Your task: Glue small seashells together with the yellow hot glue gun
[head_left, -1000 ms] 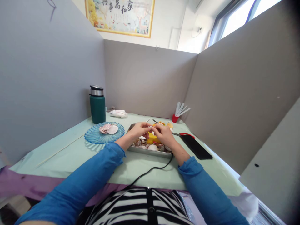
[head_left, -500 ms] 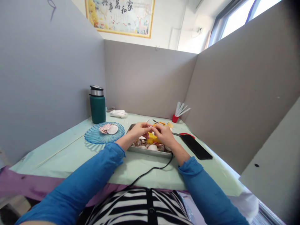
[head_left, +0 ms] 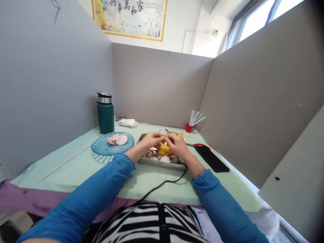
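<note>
My left hand (head_left: 152, 140) and my right hand (head_left: 176, 143) meet over a shallow metal tray (head_left: 162, 164), fingertips pinched together. Whatever small thing lies between them is covered by the fingers. Below my hands the tray holds several shells, among them a pale rounded shell (head_left: 165, 159) near its front wall. A yellow object (head_left: 165, 149), partly covered by my fingers, also lies there. To the left of my hands, a blue scalloped plate (head_left: 97, 147) bears pinkish shells (head_left: 113, 138) and a white disc-like shell (head_left: 122, 140).
A green bottle (head_left: 105, 118) stands behind the plate, near a white plastic packet (head_left: 128, 123). On the right are a black phone (head_left: 214, 160), red-handled scissors (head_left: 204, 145) and a red cup (head_left: 189, 128) of white sticks. A black cord (head_left: 162, 184) crosses the front; grey partitions surround the table.
</note>
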Demonstrator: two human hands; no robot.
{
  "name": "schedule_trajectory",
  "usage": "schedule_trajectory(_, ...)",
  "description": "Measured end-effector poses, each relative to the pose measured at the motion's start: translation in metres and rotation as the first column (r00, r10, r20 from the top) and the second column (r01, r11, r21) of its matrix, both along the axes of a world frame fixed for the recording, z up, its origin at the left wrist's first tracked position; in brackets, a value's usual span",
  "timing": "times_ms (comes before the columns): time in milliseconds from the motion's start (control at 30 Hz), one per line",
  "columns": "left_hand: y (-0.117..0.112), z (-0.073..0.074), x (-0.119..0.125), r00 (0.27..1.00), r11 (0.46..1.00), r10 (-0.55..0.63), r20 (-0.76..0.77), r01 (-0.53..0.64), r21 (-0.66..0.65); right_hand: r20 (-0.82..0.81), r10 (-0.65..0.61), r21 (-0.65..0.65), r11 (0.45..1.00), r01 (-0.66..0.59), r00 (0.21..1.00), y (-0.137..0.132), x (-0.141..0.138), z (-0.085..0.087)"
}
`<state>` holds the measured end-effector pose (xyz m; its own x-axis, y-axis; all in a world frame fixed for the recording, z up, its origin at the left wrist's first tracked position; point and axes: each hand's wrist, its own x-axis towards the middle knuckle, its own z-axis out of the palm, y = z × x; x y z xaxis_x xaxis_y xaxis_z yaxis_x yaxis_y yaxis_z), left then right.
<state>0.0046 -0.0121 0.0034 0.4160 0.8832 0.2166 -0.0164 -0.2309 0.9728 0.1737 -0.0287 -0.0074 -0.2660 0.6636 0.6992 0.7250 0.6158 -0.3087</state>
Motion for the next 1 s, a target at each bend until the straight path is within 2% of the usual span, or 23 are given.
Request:
schedule_trajectory(533, -0.0033, 0.0024, 0.0000, 0.999, 0.999, 0.033, -0.038, -0.032, 0.017, 0.010, 0.007, -0.014, 1.000, -0.007, 1.000, 0.0016, 0.0004, -0.0020)
schedule_trajectory(1000, -0.0021, 0.0011, 0.0002, 1.000, 1.000, 0.011, -0.003, -0.011, -0.010, 0.001, 0.010, -0.003, 1.000, -0.010, 1.000, 0.0006, 0.0000, -0.0003)
